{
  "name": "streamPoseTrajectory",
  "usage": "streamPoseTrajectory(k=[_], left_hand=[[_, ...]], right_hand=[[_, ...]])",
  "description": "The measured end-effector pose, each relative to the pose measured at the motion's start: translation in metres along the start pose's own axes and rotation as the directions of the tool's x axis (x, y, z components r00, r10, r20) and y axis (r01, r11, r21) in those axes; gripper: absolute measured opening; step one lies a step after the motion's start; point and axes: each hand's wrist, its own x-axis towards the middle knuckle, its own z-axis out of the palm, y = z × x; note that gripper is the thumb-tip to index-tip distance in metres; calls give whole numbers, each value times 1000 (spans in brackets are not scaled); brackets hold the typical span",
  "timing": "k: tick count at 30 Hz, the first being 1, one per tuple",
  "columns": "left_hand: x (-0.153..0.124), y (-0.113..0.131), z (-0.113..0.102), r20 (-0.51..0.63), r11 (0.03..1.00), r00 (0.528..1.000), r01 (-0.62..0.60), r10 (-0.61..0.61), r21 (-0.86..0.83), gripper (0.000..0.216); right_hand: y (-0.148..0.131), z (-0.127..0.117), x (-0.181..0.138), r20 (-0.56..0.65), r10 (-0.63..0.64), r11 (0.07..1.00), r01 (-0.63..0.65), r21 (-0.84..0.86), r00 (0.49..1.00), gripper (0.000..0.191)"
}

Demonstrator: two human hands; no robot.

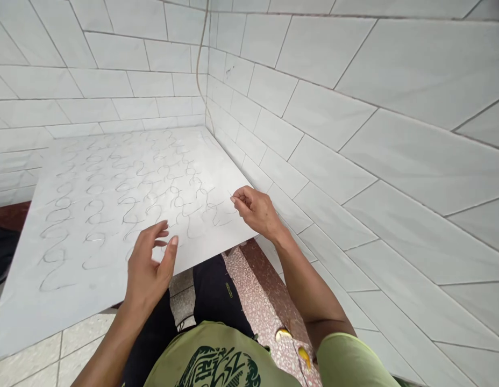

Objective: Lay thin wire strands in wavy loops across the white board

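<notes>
A white board (217,156) lies in front of me, covered with rows of thin, dark, curved strands (94,207) that look like hairs or fine threads. Over its right edge my right hand (255,209) is closed in a pinch, and a faint thin strand shows by the fingertips. My left hand (152,263) hovers above the near edge of the board. Its thumb and fingers are apart, with nothing visible between them. Several more strands (211,209) lie on the board between the two hands.
White tiled walls (314,123) meet in a corner behind the board, where a thin cable (198,64) hangs down. My legs in dark trousers (217,290) are under the near edge. On the speckled floor (257,312) at right lie yellow objects (304,356). A dark item (3,252) is at far left.
</notes>
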Motion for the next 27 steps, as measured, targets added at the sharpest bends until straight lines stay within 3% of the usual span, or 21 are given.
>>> streamPoseTrajectory(k=[6, 9, 15, 19, 23, 27], left_hand=[[9, -6, 14, 250, 921, 963, 183, -98, -344, 45], [4, -11, 16, 303, 888, 946, 236, -117, -394, 40], [-10, -12, 14, 164, 856, 956, 289, -241, -428, 39], [-19, -16, 19, 109, 857, 956, 293, -273, -425, 40], [-25, -26, 24, 105, 867, 959, 283, -263, -410, 40], [-22, -31, 10, 40, 933, 980, 198, -195, -300, 44]], right_hand=[[-26, 32, -9, 157, 11, 956, -57, 289, 988, 19], [-28, 51, -10, 222, 64, 892, -155, 425, 973, 21], [-35, 81, -19, 336, 137, 614, -346, 709, 932, 36], [-39, 106, -34, 406, 129, 460, -418, 783, 905, 38], [-40, 125, -44, 387, 182, 423, -427, 799, 904, 32], [-38, 128, -46, 392, 166, 479, -421, 770, 905, 33]])
